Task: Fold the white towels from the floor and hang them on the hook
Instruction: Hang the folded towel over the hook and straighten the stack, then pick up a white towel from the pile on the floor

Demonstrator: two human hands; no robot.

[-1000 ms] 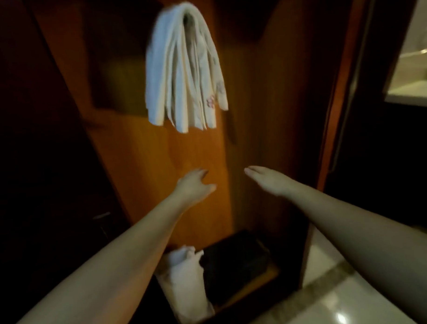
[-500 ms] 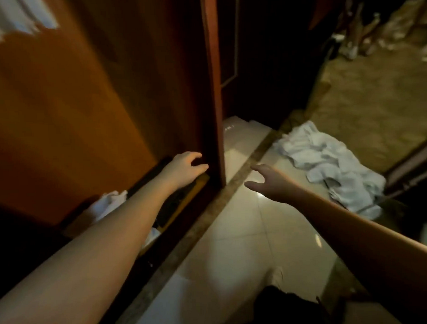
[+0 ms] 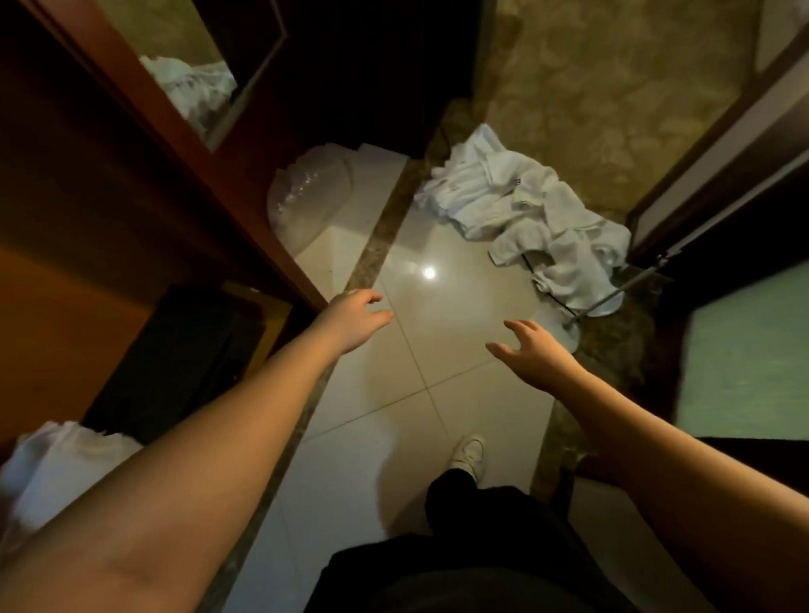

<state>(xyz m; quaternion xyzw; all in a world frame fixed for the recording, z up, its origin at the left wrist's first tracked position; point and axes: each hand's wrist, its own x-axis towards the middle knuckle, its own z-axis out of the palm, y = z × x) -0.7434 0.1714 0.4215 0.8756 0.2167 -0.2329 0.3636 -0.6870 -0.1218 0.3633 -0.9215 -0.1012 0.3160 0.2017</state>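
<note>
reaching for the next towel goes best with a step forward over the tiled floor (image 3: 439, 305), then a pinch on one edge so a single piece lifts free of the heap. nearest, both forearms stretch out low. left hand (image 3: 355, 321) hangs loose, fingers slightly curled, holding nothing. right hand (image 3: 535, 352) has its fingers spread, also holding nothing, near the pile's closest edge. farther on, white towels (image 3: 523, 210) lie crumpled where tile meets carpet.
</note>
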